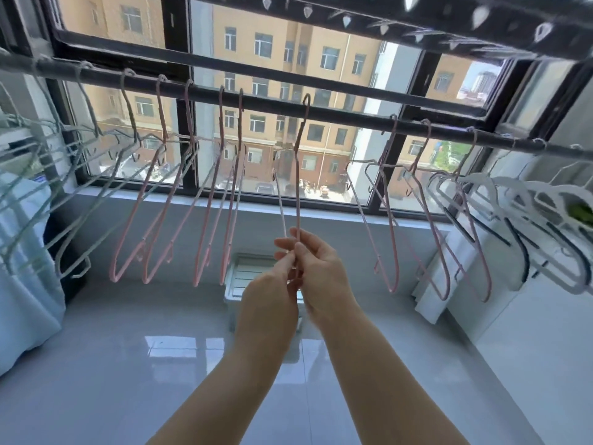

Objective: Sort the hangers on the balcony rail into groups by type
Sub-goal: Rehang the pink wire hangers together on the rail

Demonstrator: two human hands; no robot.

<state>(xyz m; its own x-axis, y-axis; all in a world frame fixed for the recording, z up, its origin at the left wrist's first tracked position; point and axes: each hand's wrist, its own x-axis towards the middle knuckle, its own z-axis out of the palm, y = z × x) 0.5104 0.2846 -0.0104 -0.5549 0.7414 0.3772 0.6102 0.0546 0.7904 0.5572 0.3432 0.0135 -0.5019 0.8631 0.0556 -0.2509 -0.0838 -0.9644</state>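
A dark rail (337, 114) crosses the view under the window. One pink wire hanger (297, 187) hangs at its middle, its hook at the rail. My left hand (272, 293) and my right hand (321, 268) are both shut on its lower end. Several pink hangers (167, 213) hang left of it, and three pink hangers (426, 220) hang to the right. Pale green wire hangers (48, 175) are bunched at the far left. Thick white plastic hangers (529, 213) with dark strips crowd the far right.
A second rack with clips (417, 24) runs overhead. A white cloth (22, 268) hangs at the left. A white plastic basket (247, 277) sits on the glossy tiled floor below my hands. The white wall (529, 348) is at the right.
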